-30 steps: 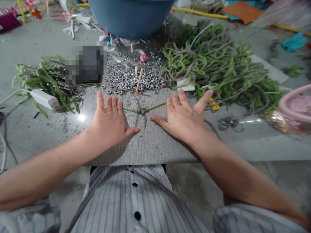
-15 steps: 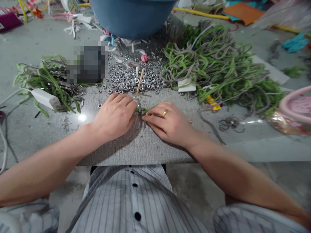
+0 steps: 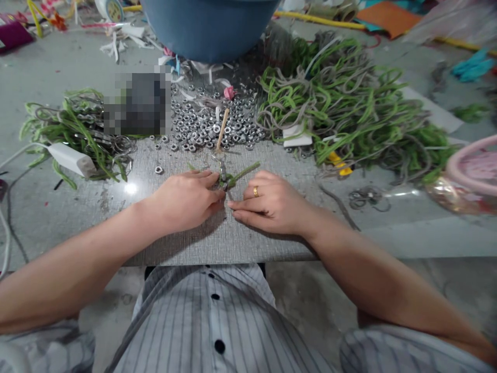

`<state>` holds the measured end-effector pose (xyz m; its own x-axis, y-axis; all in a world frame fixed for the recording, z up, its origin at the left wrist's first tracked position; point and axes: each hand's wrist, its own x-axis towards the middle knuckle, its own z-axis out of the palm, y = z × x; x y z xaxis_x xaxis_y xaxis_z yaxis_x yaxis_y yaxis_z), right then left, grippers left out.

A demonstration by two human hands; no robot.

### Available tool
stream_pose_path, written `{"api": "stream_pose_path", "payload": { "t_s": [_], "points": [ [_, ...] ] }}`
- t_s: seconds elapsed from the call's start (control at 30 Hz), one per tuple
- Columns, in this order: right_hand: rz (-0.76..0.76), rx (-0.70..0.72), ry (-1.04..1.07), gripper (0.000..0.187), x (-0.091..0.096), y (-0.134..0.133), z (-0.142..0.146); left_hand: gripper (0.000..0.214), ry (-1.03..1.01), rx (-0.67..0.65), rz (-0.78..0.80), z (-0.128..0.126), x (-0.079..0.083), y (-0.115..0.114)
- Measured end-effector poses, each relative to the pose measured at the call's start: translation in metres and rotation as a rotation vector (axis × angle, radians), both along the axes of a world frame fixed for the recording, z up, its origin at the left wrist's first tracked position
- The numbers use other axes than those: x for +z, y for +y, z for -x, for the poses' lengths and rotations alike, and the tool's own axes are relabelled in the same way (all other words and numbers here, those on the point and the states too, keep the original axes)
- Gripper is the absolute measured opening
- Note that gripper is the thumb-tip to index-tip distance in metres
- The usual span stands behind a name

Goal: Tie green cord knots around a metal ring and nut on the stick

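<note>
A green cord (image 3: 246, 170) lies crossed or knotted at the table's front middle, with small metal nuts (image 3: 222, 173) beside the crossing. My left hand (image 3: 186, 199) is closed, thumb and fingers pressed on the cord at the left of the crossing. From the right, my right hand (image 3: 275, 204), with a gold ring on it, pinches a thin grey cord (image 3: 230, 197) just below the crossing. The fingertips of both hands are close together, and they partly hide the cords. A wooden stick (image 3: 223, 129) stands tilted just beyond, among a spread of loose nuts (image 3: 194, 127).
A large heap of green and grey cords (image 3: 349, 98) lies on the right. On the left are a smaller cord bundle with metal rings (image 3: 73, 119) and a white plug-like block (image 3: 73, 158). A blue tub (image 3: 212, 31) stands behind the nuts. A pink-rimmed basket (image 3: 473, 163) is at far right.
My right hand has slid slightly down and away from the nuts, and the green cord's end now sticks out to the upper right. My left hand has shifted down and right, over the crossing.
</note>
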<state>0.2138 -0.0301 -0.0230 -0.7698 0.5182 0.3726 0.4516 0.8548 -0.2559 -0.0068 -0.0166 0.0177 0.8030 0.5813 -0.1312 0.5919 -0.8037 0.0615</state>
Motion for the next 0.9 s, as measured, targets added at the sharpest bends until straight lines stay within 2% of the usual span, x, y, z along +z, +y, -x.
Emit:
{"api": "stream_pose_path", "payload": {
  "t_s": [0.13, 0.37, 0.43, 0.57, 0.63, 0.7, 0.9],
  "points": [
    [0.066, 0.088, -0.019, 0.034, 0.002, 0.0, 0.0, 0.029, -0.006, 0.02, 0.04, 0.0, 0.002, -0.001],
    [0.098, 0.151, -0.002, 0.031, 0.005, -0.002, 0.002, 0.029, 0.033, -0.041, -0.014, 0.003, 0.003, -0.002],
    [0.079, 0.101, 0.039, 0.03, 0.004, -0.004, 0.003, 0.03, 0.035, -0.052, -0.023, 0.003, 0.003, -0.001],
    [0.007, -0.215, 0.184, 0.029, 0.0, -0.004, 0.011, 0.034, 0.08, -0.074, -0.034, 0.003, 0.004, -0.001],
    [-0.026, -0.299, 0.193, 0.036, -0.004, -0.001, 0.015, 0.035, 0.108, -0.086, -0.036, 0.003, 0.005, -0.001],
    [-0.04, -0.293, 0.142, 0.044, -0.009, 0.003, 0.019, 0.034, 0.12, -0.091, -0.043, 0.003, 0.006, -0.001],
    [-0.076, -0.247, -0.007, 0.05, -0.019, 0.007, 0.017, 0.035, 0.127, -0.083, -0.035, 0.004, 0.006, -0.001]
  ]
}}
